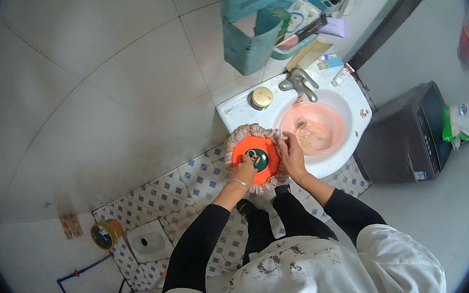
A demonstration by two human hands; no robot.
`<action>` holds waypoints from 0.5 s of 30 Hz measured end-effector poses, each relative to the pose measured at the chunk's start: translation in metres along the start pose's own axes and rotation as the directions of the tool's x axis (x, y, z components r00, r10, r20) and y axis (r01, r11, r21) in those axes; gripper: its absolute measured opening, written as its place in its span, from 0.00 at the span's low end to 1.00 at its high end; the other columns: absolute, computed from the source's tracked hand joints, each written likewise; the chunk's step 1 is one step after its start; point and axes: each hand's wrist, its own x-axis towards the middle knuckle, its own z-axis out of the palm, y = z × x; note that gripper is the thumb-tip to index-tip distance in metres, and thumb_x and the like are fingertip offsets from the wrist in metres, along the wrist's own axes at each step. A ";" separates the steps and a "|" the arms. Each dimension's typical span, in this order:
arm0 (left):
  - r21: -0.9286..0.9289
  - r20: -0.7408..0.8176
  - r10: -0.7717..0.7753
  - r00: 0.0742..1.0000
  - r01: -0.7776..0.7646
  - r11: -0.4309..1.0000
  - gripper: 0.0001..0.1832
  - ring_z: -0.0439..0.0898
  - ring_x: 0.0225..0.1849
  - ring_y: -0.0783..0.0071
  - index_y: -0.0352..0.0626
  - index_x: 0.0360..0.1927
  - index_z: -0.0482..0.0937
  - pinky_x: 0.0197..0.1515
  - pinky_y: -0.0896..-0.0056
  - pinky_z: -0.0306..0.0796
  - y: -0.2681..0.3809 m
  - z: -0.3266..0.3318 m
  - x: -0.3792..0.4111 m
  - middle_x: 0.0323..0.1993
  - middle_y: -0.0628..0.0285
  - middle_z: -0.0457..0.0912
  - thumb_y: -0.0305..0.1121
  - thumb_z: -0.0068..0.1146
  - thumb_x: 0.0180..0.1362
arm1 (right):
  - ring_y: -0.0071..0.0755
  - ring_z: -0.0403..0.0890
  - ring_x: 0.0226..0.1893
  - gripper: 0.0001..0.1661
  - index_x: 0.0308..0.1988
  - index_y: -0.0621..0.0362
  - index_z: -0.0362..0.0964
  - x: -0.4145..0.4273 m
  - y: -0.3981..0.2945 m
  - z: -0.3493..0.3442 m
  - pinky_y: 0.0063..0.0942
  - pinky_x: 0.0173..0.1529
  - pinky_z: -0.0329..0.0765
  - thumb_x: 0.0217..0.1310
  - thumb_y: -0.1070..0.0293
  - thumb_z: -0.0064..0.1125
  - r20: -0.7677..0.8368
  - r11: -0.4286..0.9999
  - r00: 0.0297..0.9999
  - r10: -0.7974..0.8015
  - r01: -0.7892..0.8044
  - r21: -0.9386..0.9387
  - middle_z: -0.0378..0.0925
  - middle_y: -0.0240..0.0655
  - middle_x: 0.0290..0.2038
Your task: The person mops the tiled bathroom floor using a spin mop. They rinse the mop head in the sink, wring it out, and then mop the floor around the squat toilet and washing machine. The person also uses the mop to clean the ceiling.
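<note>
A round mop head [269,153] with an orange plastic disc, a dark green centre and a grey-pink yarn fringe is held beside the left edge of the washbasin. My left hand [244,171] grips the disc near its centre, with the fingertips partly hidden. On the fringe's right side, my right hand [292,154] pinches the yarn by the basin rim. Reddish-pink water stands in the white washbasin [351,133], with a pale clump in it. A metal faucet [303,86] rises at the basin's back.
A gold-lidded jar [262,97] and several tubes [341,74] stand or lie on the basin ledge. Above hangs a teal plastic shelf [244,45] with toiletries. A dark grey washing machine [403,140] is at right; a squat toilet [149,241] and a bin [105,235] are lower left.
</note>
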 end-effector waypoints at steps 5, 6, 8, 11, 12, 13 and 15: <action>-0.056 -0.039 0.093 0.995 -0.095 0.994 0.24 0.78 0.38 0.41 0.33 0.44 0.62 0.40 0.50 0.70 0.004 -0.031 -0.029 0.32 0.36 0.78 0.40 0.56 0.54 | 0.43 0.77 0.27 0.08 0.37 0.63 0.66 -0.091 -0.007 -0.016 0.32 0.34 0.73 0.62 0.68 0.47 0.359 0.971 0.921 0.150 -0.207 0.124 0.75 0.45 0.28; -0.074 -0.049 0.115 0.992 -0.119 0.990 0.25 0.77 0.38 0.40 0.32 0.45 0.62 0.39 0.50 0.71 0.013 -0.040 -0.036 0.33 0.36 0.77 0.41 0.57 0.53 | 0.22 0.75 0.26 0.07 0.36 0.62 0.68 -0.109 0.002 -0.008 0.24 0.32 0.72 0.63 0.70 0.46 0.393 0.993 0.920 0.014 -0.058 0.101 0.76 0.36 0.26; -0.136 -0.124 0.214 0.969 -0.231 0.964 0.26 0.77 0.36 0.39 0.32 0.43 0.60 0.38 0.49 0.71 0.027 -0.053 -0.045 0.30 0.36 0.77 0.42 0.57 0.53 | 0.23 0.78 0.30 0.08 0.40 0.62 0.67 -0.140 0.009 0.015 0.25 0.36 0.76 0.58 0.74 0.52 0.677 0.952 0.734 0.050 -0.240 0.190 0.76 0.34 0.27; -0.183 -0.132 0.296 0.946 -0.316 0.931 0.26 0.77 0.34 0.38 0.31 0.43 0.59 0.37 0.49 0.71 0.056 -0.066 -0.048 0.30 0.35 0.77 0.41 0.57 0.54 | 0.26 0.75 0.36 0.34 0.58 0.58 0.59 -0.149 -0.048 0.025 0.24 0.42 0.75 0.52 0.68 0.64 0.779 0.900 0.595 -0.200 -0.203 0.386 0.73 0.33 0.38; -0.194 -0.133 0.335 0.933 -0.355 0.914 0.25 0.77 0.32 0.37 0.31 0.43 0.59 0.35 0.48 0.70 0.075 -0.066 -0.051 0.29 0.35 0.77 0.40 0.56 0.54 | 0.23 0.75 0.36 0.31 0.57 0.56 0.60 -0.151 -0.064 0.031 0.24 0.43 0.75 0.53 0.70 0.61 0.796 0.727 0.572 -0.195 -0.461 0.509 0.73 0.29 0.38; -0.191 -0.125 0.353 0.927 -0.371 0.909 0.25 0.77 0.32 0.38 0.31 0.43 0.60 0.36 0.49 0.70 0.096 -0.067 -0.053 0.30 0.35 0.77 0.40 0.56 0.54 | 0.25 0.75 0.38 0.29 0.56 0.55 0.60 -0.148 -0.075 0.028 0.25 0.43 0.75 0.54 0.69 0.61 0.807 0.629 0.579 -0.118 -0.585 0.512 0.72 0.30 0.40; -0.189 -0.103 0.390 0.915 -0.403 0.896 0.24 0.77 0.34 0.39 0.30 0.45 0.62 0.37 0.51 0.70 0.139 -0.067 -0.058 0.31 0.37 0.77 0.38 0.57 0.55 | 0.28 0.75 0.42 0.26 0.54 0.53 0.62 -0.143 -0.087 0.017 0.27 0.44 0.75 0.56 0.67 0.59 0.829 0.369 0.559 0.025 -0.776 0.512 0.71 0.32 0.45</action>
